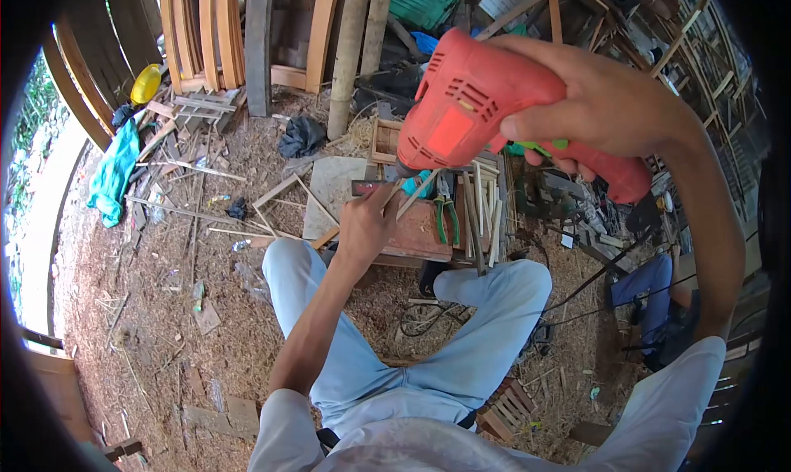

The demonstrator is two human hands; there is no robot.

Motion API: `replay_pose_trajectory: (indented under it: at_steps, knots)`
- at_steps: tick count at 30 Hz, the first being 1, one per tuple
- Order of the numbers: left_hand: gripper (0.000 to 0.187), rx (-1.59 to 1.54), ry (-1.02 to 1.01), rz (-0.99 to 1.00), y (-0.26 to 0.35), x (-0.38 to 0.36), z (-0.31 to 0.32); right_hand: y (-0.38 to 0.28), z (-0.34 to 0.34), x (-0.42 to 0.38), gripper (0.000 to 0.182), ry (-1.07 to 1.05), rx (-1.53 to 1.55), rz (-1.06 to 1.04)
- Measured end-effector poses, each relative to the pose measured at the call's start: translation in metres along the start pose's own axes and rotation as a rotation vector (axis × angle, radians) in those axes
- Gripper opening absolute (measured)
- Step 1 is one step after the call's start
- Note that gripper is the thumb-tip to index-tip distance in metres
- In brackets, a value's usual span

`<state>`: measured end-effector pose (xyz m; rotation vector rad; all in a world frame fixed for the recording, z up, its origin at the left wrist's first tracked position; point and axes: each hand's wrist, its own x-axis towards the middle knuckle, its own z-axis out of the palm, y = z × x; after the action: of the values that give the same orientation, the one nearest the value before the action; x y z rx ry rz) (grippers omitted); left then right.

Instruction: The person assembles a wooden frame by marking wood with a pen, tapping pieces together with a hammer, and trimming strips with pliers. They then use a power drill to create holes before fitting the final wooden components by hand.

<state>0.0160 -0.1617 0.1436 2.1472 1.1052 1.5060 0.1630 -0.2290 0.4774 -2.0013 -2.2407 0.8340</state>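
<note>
In the head view, my right hand (589, 101) is wrapped round the handle of a red power drill (461, 101), its chuck pointing down at the small work stand. My left hand (364, 229) is closed beneath the chuck, fingers pinched by a thin wooden strip (418, 193); the drill partly hides the fingertips and the drill's tip. A dark piece with a red mark (365, 189) lies beside those fingers. On the reddish-brown board (416, 233) rest green-handled pliers (446, 217). Several thin wooden sticks (493, 217) lie at the board's right.
A small wooden box (384, 141) and a pale slab (329, 184) lie beyond my left hand. A black cable (593, 270) runs at the right. Wood shavings and scraps cover the floor (165, 307). Curved wooden pieces (206, 35) stand behind, near a bamboo post (349, 60).
</note>
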Motion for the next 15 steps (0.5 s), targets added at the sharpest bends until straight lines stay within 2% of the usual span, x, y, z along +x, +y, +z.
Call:
replay_pose_trajectory:
  at_steps: [4,6,15]
  knots:
    - [0.008,0.009,-0.003,-0.002,0.0030,-0.0014,0.0028,0.0026,-0.0008,0.0021,0.063,0.011,-0.079,-0.051]
    - [0.008,0.015,-0.017,0.002,0.0044,-0.0019,0.0043,0.0004,0.0006,0.0002,0.049,0.029,-0.120,-0.054]
    - [0.012,0.015,-0.024,0.032,0.0090,-0.0048,0.0070,-0.0006,-0.0009,-0.0016,0.058,-0.025,-0.056,-0.022]
